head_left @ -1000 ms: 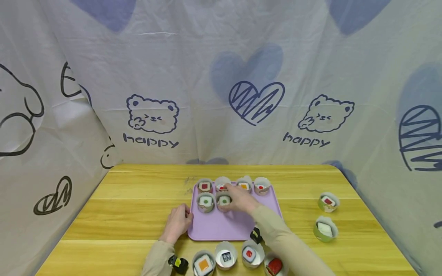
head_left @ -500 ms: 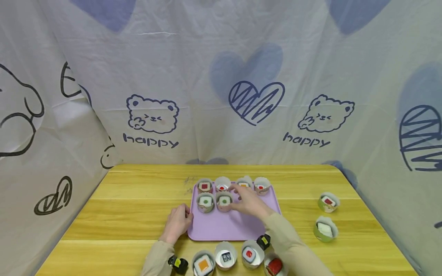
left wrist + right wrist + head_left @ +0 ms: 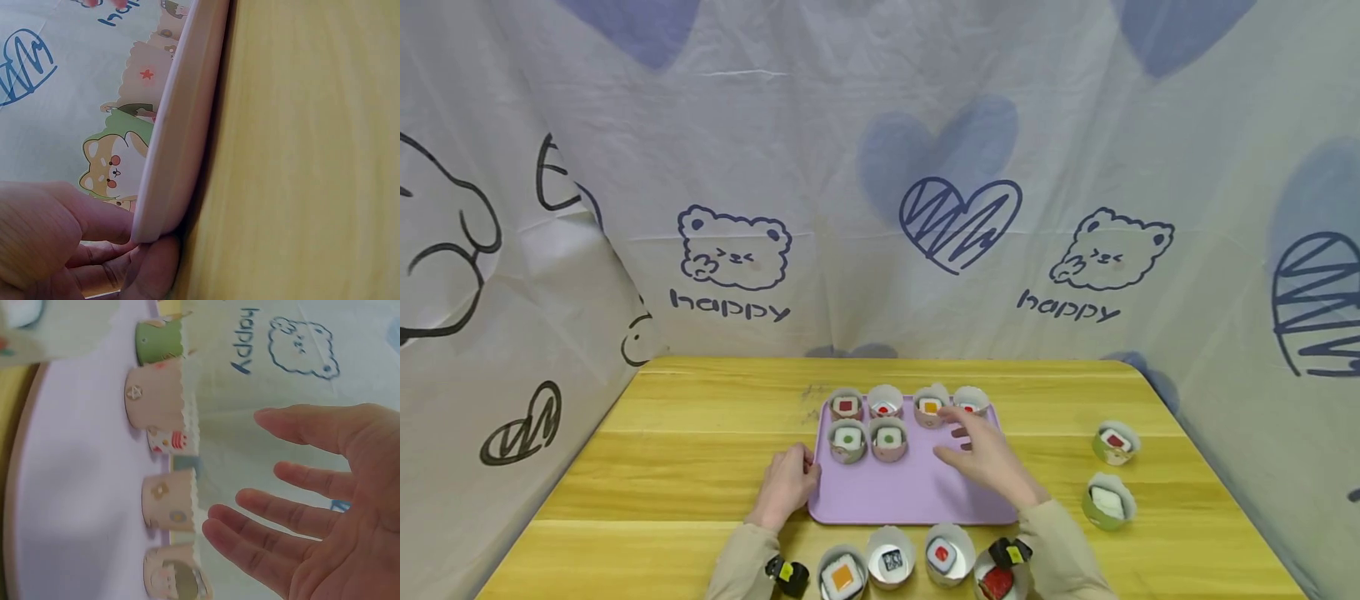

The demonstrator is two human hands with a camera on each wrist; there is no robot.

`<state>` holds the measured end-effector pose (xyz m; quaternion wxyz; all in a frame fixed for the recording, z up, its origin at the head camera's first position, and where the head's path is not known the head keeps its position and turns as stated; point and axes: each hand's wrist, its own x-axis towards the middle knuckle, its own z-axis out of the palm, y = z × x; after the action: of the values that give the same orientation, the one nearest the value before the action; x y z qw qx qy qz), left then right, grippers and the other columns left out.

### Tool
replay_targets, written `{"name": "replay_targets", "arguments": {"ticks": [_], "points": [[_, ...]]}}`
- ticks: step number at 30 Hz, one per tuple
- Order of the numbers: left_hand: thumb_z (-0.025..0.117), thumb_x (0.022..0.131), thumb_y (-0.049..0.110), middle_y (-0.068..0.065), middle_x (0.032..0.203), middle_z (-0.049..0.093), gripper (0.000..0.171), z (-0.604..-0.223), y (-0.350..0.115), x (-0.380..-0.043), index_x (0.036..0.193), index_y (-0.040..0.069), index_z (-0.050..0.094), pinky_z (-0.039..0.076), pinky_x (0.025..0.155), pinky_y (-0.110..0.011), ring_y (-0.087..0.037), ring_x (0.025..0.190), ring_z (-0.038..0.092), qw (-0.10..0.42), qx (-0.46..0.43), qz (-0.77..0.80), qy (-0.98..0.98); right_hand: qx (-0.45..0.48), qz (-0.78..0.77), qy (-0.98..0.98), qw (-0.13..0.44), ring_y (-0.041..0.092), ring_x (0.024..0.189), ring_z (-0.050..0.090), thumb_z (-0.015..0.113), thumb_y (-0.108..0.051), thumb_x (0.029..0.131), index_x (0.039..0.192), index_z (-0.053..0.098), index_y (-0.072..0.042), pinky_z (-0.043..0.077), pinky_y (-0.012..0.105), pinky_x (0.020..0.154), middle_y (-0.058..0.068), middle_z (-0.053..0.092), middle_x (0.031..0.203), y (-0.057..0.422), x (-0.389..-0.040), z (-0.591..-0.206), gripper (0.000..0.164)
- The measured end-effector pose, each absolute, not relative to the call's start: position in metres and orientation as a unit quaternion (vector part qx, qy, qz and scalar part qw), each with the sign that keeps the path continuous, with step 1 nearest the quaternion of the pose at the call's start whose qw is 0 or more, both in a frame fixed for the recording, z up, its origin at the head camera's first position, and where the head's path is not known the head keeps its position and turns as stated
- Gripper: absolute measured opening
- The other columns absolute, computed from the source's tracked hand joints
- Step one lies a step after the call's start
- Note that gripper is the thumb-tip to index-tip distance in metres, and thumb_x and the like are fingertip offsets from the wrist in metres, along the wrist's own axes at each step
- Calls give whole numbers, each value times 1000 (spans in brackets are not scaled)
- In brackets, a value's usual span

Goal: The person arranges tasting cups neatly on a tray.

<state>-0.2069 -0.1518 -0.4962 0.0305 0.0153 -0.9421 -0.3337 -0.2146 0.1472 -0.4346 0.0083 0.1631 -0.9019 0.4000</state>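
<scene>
1. On the pale backdrop cloth (image 3: 842, 150), head view: reading "happy", the left lettering (image 3: 730, 306), in dark blue beneath a bear drawing (image 3: 733, 248).
2. Over to the right: same word, "happy", as the right lettering (image 3: 1068, 306), under another bear.
3. Down to the near row of cups: a QR-like black-and-white square code (image 3: 891, 560) inside a paper cup (image 3: 887, 534), too small to decode.
4. Right wrist view: "happy" turned sideways on the cloth.
5. Left wrist view: blue letters (image 3: 119, 12) on the cloth, starting "ha", then cut off at the top edge.
</scene>
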Motion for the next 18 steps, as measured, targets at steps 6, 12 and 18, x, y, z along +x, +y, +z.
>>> {"name": "replay_targets", "arguments": {"ticks": [6,12,18], "points": [[63,92,6,-8,76,62,7,-496,-151,-207,86,2,62,43,58,-28,-17,66,55,33,14,-336,-941,144,416,-897,21,44,118,62,70,-10,92,138,54,-3,54,52,98,23,60,135,168,-203,-436,49],[63,92,6,-9,76,63,6,-496,-151,-207,87,2,62,43,57,-28,-17,66,55,31,13,-336,-941,137,426,-892,59,42,117,63,71,-8,91,135,57,-5,54,51,97,21,63,134,183,-195,-439,47],[64,91,6,-9,76,64,6,-497,-151,-207,86,2,63,45,59,-29,-17,67,56,39,11,-332,-942,123,434,-888,92,43,114,65,71,-3,89,133,55,4,55,51,95,26,62,132,194,-191,-441,48]]}}
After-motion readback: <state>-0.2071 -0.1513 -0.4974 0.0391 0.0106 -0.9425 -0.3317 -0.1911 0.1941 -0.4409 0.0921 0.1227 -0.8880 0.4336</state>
